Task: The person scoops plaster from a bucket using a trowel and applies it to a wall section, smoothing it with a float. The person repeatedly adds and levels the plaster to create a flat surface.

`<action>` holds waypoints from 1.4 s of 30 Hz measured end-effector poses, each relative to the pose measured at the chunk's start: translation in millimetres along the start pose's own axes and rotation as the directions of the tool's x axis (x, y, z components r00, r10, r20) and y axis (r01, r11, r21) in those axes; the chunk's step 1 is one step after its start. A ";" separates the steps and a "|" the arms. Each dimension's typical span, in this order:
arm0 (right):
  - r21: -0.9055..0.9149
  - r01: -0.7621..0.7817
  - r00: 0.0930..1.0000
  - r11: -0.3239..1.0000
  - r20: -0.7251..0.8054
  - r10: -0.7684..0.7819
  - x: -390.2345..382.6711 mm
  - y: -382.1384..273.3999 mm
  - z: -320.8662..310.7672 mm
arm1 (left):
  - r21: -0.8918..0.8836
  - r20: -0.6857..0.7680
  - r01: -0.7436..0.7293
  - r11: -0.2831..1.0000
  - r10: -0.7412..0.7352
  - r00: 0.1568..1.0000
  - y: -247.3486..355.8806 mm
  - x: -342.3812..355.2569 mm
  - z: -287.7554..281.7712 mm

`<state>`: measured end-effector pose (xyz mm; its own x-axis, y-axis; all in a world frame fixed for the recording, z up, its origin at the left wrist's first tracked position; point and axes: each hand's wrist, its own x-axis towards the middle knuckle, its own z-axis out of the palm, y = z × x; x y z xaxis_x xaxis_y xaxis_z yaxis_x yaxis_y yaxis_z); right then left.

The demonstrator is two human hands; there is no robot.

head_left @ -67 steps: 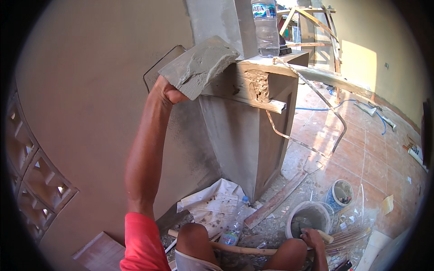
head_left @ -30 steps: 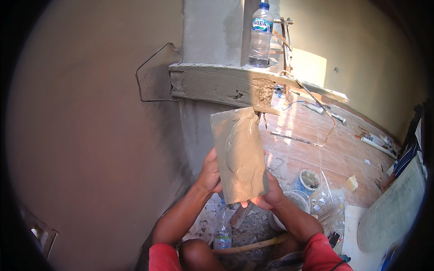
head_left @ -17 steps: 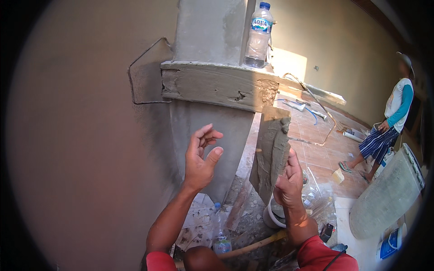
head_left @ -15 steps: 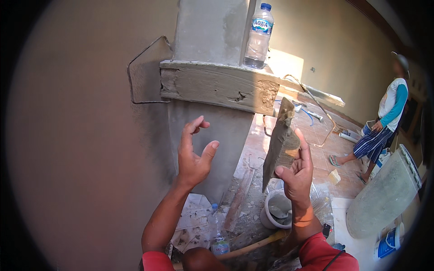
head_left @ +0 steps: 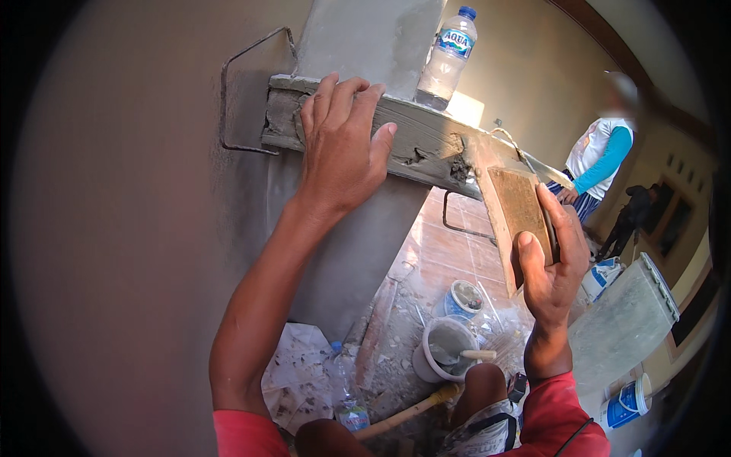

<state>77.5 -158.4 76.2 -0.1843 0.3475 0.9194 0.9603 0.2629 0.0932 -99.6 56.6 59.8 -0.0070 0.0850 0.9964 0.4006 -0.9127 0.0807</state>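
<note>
My left hand [head_left: 344,148] lies against the wet mortar face of a ledge [head_left: 415,141], its fingers stretched toward the upper edge and the thumb apart. In my right hand [head_left: 560,263] is a wooden plastering float [head_left: 499,240], gripped by its block-like back piece between thumb and fingers. The float stands tilted at the ledge's right end, its flat side partly toward me; whether it touches the mortar I cannot tell. Rough mortar with a small hollow shows beside it. A clear water bottle [head_left: 449,65] with a blue cap stands on the ledge.
Bent metal rods [head_left: 223,95] act as clamps around the ledge. Below are a mortar bucket [head_left: 422,358] with a tool in it, a smaller pail [head_left: 461,301], a wooden handle [head_left: 407,417] and another bottle [head_left: 350,400]. A grey drum [head_left: 624,312] and a person [head_left: 601,156] are at right.
My left hand has risen from mid-air onto the ledge. My right hand has moved right and turned the float, which was nearly edge-on. The view has shifted.
</note>
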 end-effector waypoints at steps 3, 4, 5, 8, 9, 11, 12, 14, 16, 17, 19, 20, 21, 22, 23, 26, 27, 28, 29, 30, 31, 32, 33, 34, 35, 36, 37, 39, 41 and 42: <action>-0.071 0.043 0.998 0.997 -0.037 -0.046 13.7 7.7 5.2 | 0.056 0.012 -0.047 0.997 0.046 0.999 -1.3 7.8 8.5; -0.111 0.060 0.998 0.992 -0.012 -0.062 18.6 11.0 6.9 | 0.065 0.008 -0.060 0.996 0.059 0.998 -2.9 11.1 10.9; -0.130 0.025 0.999 0.991 0.027 -0.022 20.6 9.5 8.8 | 0.073 0.003 -0.072 0.995 0.072 0.997 -4.7 14.4 13.6; -0.156 0.000 0.998 0.988 0.058 0.009 24.1 2.5 19.0 | 0.121 0.028 -0.095 0.988 0.092 0.995 -10.9 22.8 17.2; -0.165 0.005 0.998 0.986 0.063 0.005 23.2 2.4 19.8 | 0.131 0.042 -0.098 0.986 0.094 0.995 -11.5 24.7 19.3; -0.150 0.060 0.998 0.987 0.005 -0.060 22.2 8.3 27.1 | 0.122 0.091 -0.085 0.989 0.075 0.993 -10.6 28.2 22.1; -0.152 0.052 0.999 0.987 0.021 -0.049 23.4 6.4 30.3 | 0.130 0.117 -0.080 0.988 0.065 0.991 -11.9 29.9 20.1; -0.155 0.036 0.998 0.987 0.052 -0.029 26.0 2.6 35.7 | 0.162 0.124 -0.097 0.982 0.077 0.989 -15.4 32.4 17.3; -0.156 0.051 0.996 0.986 0.079 -0.038 22.3 8.2 39.9 | 0.167 0.137 -0.102 0.981 0.080 0.987 -15.2 32.6 22.8; -0.158 0.046 0.996 0.986 0.085 -0.033 20.5 9.9 42.8 | 0.169 0.143 -0.100 0.981 0.076 0.987 -14.9 33.4 24.7; -0.171 0.039 0.995 0.985 0.096 -0.023 19.8 12.7 46.1 | 0.175 0.161 -0.098 0.980 0.070 0.985 -14.2 34.1 24.6; -0.162 0.043 0.997 0.986 0.077 -0.031 20.8 15.2 48.6 | 0.173 0.171 -0.099 0.980 0.069 0.983 -12.8 34.9 24.3; -0.146 0.050 0.998 0.988 0.055 -0.042 23.7 17.5 53.9 | 0.178 0.182 -0.100 0.979 0.067 0.981 -12.7 35.9 21.2; -0.130 0.057 0.998 0.990 0.033 -0.053 27.1 18.7 58.4 | 0.197 0.180 -0.105 0.975 0.069 0.981 -12.9 37.1 18.9; -0.134 0.038 0.999 0.990 0.026 -0.034 32.0 15.4 61.2 | 0.217 0.178 -0.110 0.970 0.072 0.981 -13.2 39.0 16.9; -0.158 -0.068 0.995 0.985 0.062 0.079 47.8 17.5 72.3 | 0.190 0.212 -0.089 0.978 0.047 0.976 -16.7 38.9 21.0; -0.146 -0.041 0.998 0.988 0.042 0.047 53.4 17.8 74.7 | 0.184 0.227 -0.087 0.979 0.044 0.973 -16.0 40.4 19.4; -0.167 -0.024 0.999 0.986 0.028 0.029 58.5 20.1 77.7 | 0.169 0.201 -0.084 0.982 0.049 0.978 -17.5 40.6 21.0; -0.187 -0.008 1.000 0.982 0.014 0.011 63.2 23.3 81.2 | 0.154 0.175 -0.080 0.985 0.052 0.983 -20.2 40.8 23.7; -0.203 0.011 1.000 0.979 0.000 -0.011 68.9 25.7 85.5 | 0.145 0.147 -0.077 0.987 0.055 0.988 -22.4 41.4 22.9; -0.200 0.035 0.999 0.979 -0.019 -0.039 74.1 29.0 90.7 | 0.161 0.144 -0.079 0.984 0.055 0.988 -24.5 41.4 21.9; -0.207 0.048 0.998 0.977 -0.039 -0.057 78.7 30.4 95.4 | 0.177 0.142 -0.080 0.981 0.055 0.988 -26.5 41.1 20.5; -0.221 0.060 0.996 0.973 -0.057 -0.075 83.1 31.8 98.2 | 0.187 0.138 -0.082 0.979 0.056 0.989 -26.0 41.2 20.3; -0.235 0.073 0.993 0.969 -0.075 -0.092 87.9 34.2 101.1 | 0.183 0.162 -0.081 0.980 0.051 0.985 -25.4 41.3 19.9; -0.252 0.091 0.990 0.963 -0.082 -0.115 93.7 38.3 104.4 | 0.179 0.186 -0.080 0.981 0.046 0.981 -24.8 41.6 19.2; -0.267 0.111 0.987 0.957 -0.087 -0.139 100.3 43.5 109.3 | 0.177 0.213 -0.078 0.981 0.039 0.976 -25.4 40.6 20.1; -0.286 0.133 0.982 0.949 -0.094 -0.166 109.5 47.2 111.1 | 0.177 0.225 -0.078 0.981 0.037 0.974 -24.5 41.6 19.3; -0.341 0.198 0.964 0.919 -0.103 -0.246 130.4 55.0 108.2 | 0.163 0.246 -0.078 0.983 0.036 0.969 -20.3 44.0 19.8; -0.313 0.072 0.988 0.947 -0.104 -0.110 150.8 47.2 96.3 | 0.162 0.242 -0.083 0.983 0.042 0.969 -21.0 45.0 19.8; -0.296 0.010 0.994 0.955 -0.103 -0.042 160.3 39.1 89.1 | 0.165 0.240 -0.085 0.983 0.044 0.970 -22.4 45.1 18.9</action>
<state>66.9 -12.2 193.2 -0.2018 0.2417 0.9491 0.9775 -0.0115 0.2107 -91.5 88.4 102.3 0.2310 0.1387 0.9630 0.5452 -0.8383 -0.0101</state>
